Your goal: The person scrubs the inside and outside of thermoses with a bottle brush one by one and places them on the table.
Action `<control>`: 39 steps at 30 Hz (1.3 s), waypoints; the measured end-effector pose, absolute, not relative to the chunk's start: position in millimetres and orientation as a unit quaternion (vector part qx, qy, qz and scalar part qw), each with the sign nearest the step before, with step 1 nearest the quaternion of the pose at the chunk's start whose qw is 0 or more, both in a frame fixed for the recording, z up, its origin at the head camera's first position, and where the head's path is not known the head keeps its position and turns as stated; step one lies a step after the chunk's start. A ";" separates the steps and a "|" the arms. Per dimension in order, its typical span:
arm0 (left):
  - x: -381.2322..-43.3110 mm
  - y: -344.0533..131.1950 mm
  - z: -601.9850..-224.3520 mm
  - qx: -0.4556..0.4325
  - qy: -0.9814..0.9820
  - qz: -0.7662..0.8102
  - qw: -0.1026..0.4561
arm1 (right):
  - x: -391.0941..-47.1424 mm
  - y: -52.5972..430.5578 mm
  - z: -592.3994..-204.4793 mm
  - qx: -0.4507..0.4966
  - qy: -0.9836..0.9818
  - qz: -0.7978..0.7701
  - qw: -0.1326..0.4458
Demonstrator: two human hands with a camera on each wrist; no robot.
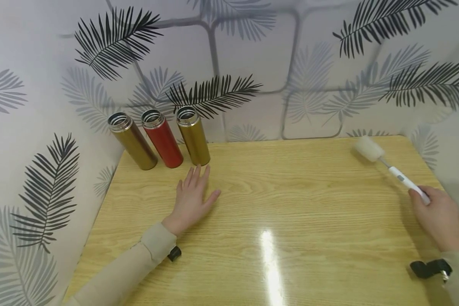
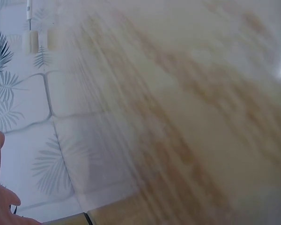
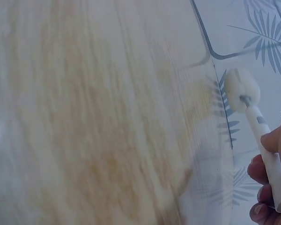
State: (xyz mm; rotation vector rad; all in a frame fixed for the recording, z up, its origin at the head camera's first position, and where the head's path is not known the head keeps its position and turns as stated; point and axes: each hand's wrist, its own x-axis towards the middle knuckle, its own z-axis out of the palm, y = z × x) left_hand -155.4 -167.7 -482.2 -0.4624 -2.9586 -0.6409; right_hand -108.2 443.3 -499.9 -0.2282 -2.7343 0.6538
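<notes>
In the head view my right hand (image 1: 440, 216) grips the white handle of a sponge bottle brush (image 1: 405, 178) at the table's right side. Its pale sponge head (image 3: 242, 89) points away from the hand in the right wrist view. My left hand (image 1: 193, 197) is spread with straight fingers, its fingertips close to the base of the right-hand gold thermos bottle (image 1: 194, 138); whether they touch it I cannot tell. Beside that bottle stand a red thermos bottle (image 1: 163, 140) and another gold thermos bottle (image 1: 134, 142). All three are upright with open mouths, no lids on.
The wood-grain table (image 1: 283, 182) ends at a wall covering (image 1: 252, 68) with leaf prints, along the back and left. The bottles stand near the back left corner. A bright light reflection (image 1: 269, 263) lies on the tabletop's front middle.
</notes>
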 end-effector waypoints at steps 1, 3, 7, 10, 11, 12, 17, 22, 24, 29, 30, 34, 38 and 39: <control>-155.4 -167.5 -482.1 -0.149 -0.967 -0.205 0.037 | -108.7 443.0 -500.1 -0.086 -0.956 0.229 0.161; -155.4 -167.3 -482.3 -0.146 -0.969 -0.197 0.030 | -109.2 442.8 -500.7 -0.095 -0.955 0.227 0.164; -155.5 -166.9 -483.8 -0.144 -0.972 -0.187 0.020 | -109.6 441.4 -503.6 -0.103 -0.956 0.222 0.164; -155.3 -167.2 -484.7 -0.143 -0.971 -0.188 0.018 | -110.0 441.9 -504.7 -0.107 -0.962 0.214 0.134; -155.3 -167.5 -485.1 -0.143 -0.971 -0.189 0.018 | -110.2 441.9 -504.8 -0.108 -0.964 0.211 0.119; -155.3 -167.8 -485.6 -0.142 -0.971 -0.191 0.017 | -110.8 442.4 -504.6 -0.108 -0.966 0.209 0.107; -155.4 -168.7 -487.4 -0.137 -0.972 -0.193 0.006 | -115.9 440.4 -505.1 -0.092 -0.971 0.204 0.085; -156.1 -168.2 -489.9 -0.140 -0.972 -0.190 0.002 | -119.9 437.2 -505.9 -0.080 -0.972 0.206 0.083; -156.0 -167.9 -490.4 -0.143 -0.971 -0.191 0.004 | -120.6 436.4 -505.9 -0.076 -0.972 0.207 0.078; -156.0 -167.2 -490.5 -0.145 -0.971 -0.188 0.007 | -120.6 434.8 -505.6 -0.071 -0.973 0.210 0.070; -156.0 -167.0 -490.3 -0.143 -0.972 -0.187 0.006 | -120.6 434.5 -505.6 -0.070 -0.972 0.211 0.070; -156.0 -166.6 -489.2 -0.138 -0.972 -0.190 0.003 | -120.4 433.4 -506.7 -0.066 -0.972 0.214 0.072; -155.3 -166.4 -488.6 -0.135 -0.972 -0.194 0.001 | -120.1 432.3 -508.1 -0.068 -0.971 0.217 0.070; -154.9 -166.5 -488.7 -0.135 -0.972 -0.194 0.002 | -120.0 432.0 -508.5 -0.067 -0.971 0.218 0.071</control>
